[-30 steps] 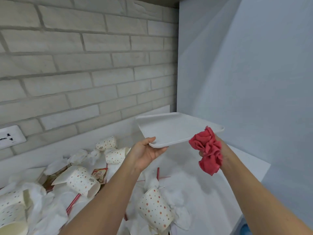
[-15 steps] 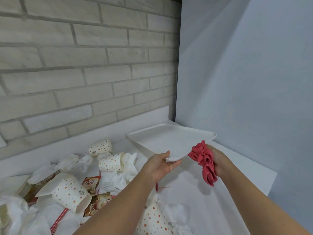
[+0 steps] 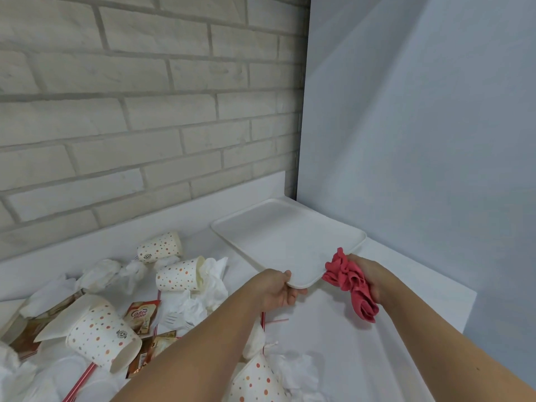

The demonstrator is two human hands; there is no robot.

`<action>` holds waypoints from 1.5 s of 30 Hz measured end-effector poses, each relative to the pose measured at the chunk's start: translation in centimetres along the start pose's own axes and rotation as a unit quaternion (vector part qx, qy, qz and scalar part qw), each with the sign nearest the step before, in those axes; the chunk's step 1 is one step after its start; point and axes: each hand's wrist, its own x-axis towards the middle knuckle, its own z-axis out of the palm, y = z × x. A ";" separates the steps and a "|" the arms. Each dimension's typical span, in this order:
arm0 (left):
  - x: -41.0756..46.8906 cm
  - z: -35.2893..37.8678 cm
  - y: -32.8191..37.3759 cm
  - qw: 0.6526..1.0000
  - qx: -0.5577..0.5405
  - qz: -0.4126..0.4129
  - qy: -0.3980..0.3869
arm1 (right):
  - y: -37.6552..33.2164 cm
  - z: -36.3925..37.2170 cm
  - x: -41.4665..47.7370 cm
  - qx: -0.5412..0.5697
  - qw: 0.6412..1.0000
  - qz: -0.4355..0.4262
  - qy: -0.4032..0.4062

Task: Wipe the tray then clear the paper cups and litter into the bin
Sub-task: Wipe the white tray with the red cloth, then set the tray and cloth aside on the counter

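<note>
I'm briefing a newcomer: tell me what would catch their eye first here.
The red cloth, bunched in the right hand at the near right edge of the white tray, stands out most. The left hand grips the tray's near corner. To the left, dotted paper cups lie tipped among crumpled tissues.

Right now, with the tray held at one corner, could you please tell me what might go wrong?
1. The left hand grips the tray by one near corner only; pressing with the red cloth could tip or twist it loose.
2. The right hand holds the cloth bunched, so it may wipe only a narrow strip.
3. The left forearm passes right beside a dotted paper cup; a sweep could knock it away.
</note>
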 end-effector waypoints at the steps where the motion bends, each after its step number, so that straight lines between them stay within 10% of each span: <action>1: 0.1 0.2 -0.1 1.000 0.015 -0.003 0.004 | 0.1 -0.2 0.2 0.006 1.000 0.010 -0.002; 18: 2.7 0.3 -1.4 0.991 0.078 0.003 0.111 | 0.4 -1.2 -0.8 -0.194 0.970 -0.134 0.060; 29: -2.2 -1.3 0.9 0.973 0.170 0.078 0.134 | 3.9 -1.1 -1.9 -0.709 0.639 -0.296 0.039; 37: -7.7 -2.9 0.5 0.927 0.324 0.141 0.124 | 5.7 -1.9 -2.1 -0.826 0.494 -0.264 0.067; 41: -10.4 -3.9 -0.2 0.885 0.427 0.135 0.127 | 6.1 -0.5 -3.7 -0.825 0.476 -0.291 0.092; 45: -13.6 -4.2 -0.6 0.844 0.518 0.068 0.124 | 6.1 2.4 -6.0 -0.769 0.538 -0.345 -0.006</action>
